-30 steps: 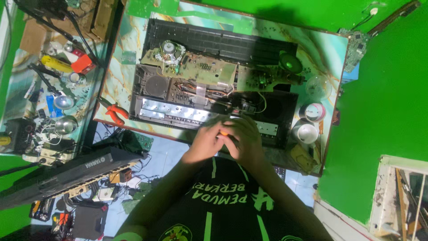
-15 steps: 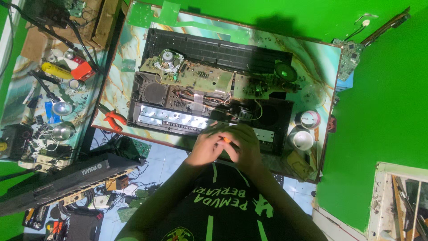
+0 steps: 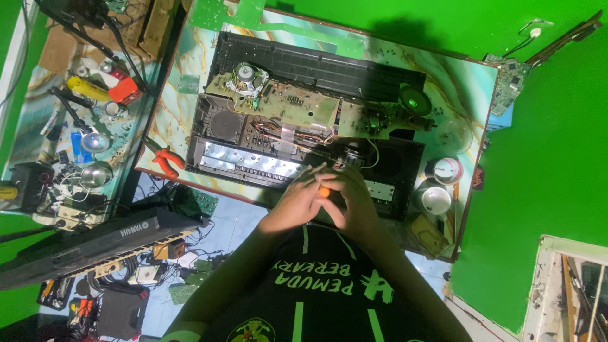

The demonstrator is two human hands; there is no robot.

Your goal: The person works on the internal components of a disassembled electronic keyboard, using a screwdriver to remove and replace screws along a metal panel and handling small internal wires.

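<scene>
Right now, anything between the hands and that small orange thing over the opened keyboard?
Nothing visible. The left hand and right hand are closed together around the small orange thing, fingers touching it, above the front edge of the opened keyboard chassis. Most of the orange thing is hidden by the fingers.

Two cups (image 3: 440, 187) crowd the right; pliers (image 3: 166, 159) sit left.
</scene>
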